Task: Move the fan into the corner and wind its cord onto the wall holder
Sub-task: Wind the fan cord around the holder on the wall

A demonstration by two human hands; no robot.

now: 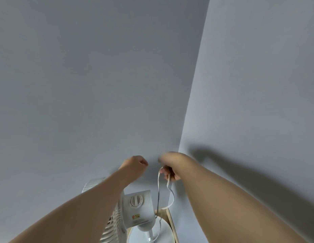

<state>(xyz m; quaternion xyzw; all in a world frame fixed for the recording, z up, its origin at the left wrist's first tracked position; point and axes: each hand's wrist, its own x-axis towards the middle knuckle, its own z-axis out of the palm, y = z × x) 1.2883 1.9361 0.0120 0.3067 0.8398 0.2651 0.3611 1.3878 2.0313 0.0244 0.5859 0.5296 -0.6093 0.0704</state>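
Right hand (pixel 168 171) gripped cord (pixel 159 190) loops; left hand (pixel 135 165) curled beside it, contents indeterminable; fan (pixel 137 210) below both hands; risk was slack loop slipping free, snagging fan.

Two plain grey walls (pixel 93 81) meeting at a corner (pixel 193 95), wooden skirting (pixel 171 220) below

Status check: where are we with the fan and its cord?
Done, it seems: the white pedestal fan stands in the corner of the grey walls. In hand: the right hand grips loops of the flat white cord near the wall; the left hand is curled beside it. Left: the winding; no wall holder shows.
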